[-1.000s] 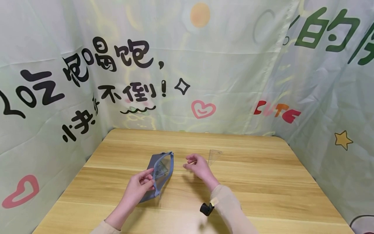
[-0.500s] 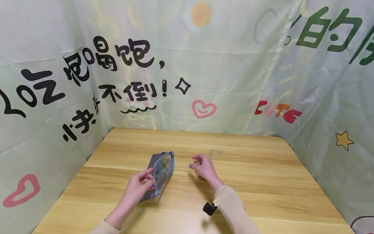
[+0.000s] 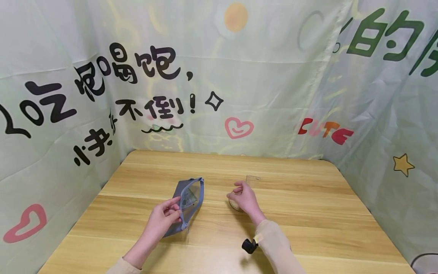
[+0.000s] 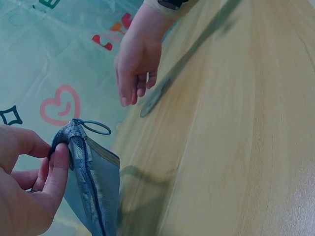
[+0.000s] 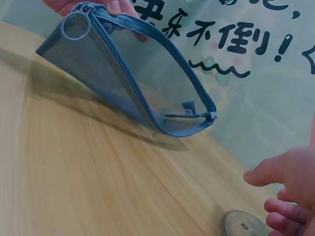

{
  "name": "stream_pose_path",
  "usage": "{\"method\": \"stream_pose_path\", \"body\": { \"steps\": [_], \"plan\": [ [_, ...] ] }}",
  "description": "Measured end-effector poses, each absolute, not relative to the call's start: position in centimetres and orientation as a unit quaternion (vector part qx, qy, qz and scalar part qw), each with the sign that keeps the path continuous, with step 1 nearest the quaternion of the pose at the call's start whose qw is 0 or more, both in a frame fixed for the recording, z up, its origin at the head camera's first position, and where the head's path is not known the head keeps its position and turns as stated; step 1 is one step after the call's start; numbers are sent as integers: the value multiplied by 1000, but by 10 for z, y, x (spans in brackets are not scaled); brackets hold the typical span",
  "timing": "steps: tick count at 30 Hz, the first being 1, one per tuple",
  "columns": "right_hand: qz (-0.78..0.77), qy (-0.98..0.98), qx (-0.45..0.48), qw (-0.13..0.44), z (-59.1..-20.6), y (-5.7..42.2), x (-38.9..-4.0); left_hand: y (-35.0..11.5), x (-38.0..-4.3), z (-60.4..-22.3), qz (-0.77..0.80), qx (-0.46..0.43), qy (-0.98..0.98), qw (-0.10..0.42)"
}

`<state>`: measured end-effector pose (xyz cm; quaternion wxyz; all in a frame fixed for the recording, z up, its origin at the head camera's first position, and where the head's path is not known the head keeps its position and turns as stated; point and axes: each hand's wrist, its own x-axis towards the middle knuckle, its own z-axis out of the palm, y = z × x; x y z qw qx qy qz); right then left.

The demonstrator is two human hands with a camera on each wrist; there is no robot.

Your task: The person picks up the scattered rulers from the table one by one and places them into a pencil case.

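Observation:
My left hand (image 3: 161,219) pinches the edge of a blue zip pencil pouch (image 3: 173,229) between thumb and fingers. The pouch stands tilted with its mouth wide, and a clear triangular piece (image 3: 188,198) shows inside. In the right wrist view the zipper's ring pull (image 5: 76,25) hangs near the holding hand. Over a clear protractor (image 5: 240,224) lying on the table hovers my right hand (image 3: 248,199), its thumb apart from loosely bent fingers and nothing between them. That hand hides part of the protractor in the head view.
A transparent set square (image 3: 253,178) lies on the wooden table (image 3: 308,213) just behind the right hand. The black wrist camera (image 3: 249,246) sticks out from the right sleeve. Printed cloth curtains (image 3: 273,95) enclose the table's back and sides.
My right hand has moved right, away from the pouch mouth and over the protractor, which has come into sight beneath it. The left hand and pouch stay in place.

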<state>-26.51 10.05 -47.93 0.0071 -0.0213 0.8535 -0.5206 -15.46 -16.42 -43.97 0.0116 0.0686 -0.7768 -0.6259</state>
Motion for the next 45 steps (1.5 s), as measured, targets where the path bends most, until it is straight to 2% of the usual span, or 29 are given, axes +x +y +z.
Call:
{"method": "stream_pose_path", "body": {
  "steps": [19,36,45],
  "plan": [
    [-478,878,-4,-14,-487,115,-261,-164,-155,-441,-630,67,-774,10],
    [-429,902,-14,-46,-500,118,-259,-164,-155,-441,-630,64,-774,12],
    [-392,918,-31,-43,-503,117,-260,-163,-155,-441,-629,65,-774,11]
  ]
}}
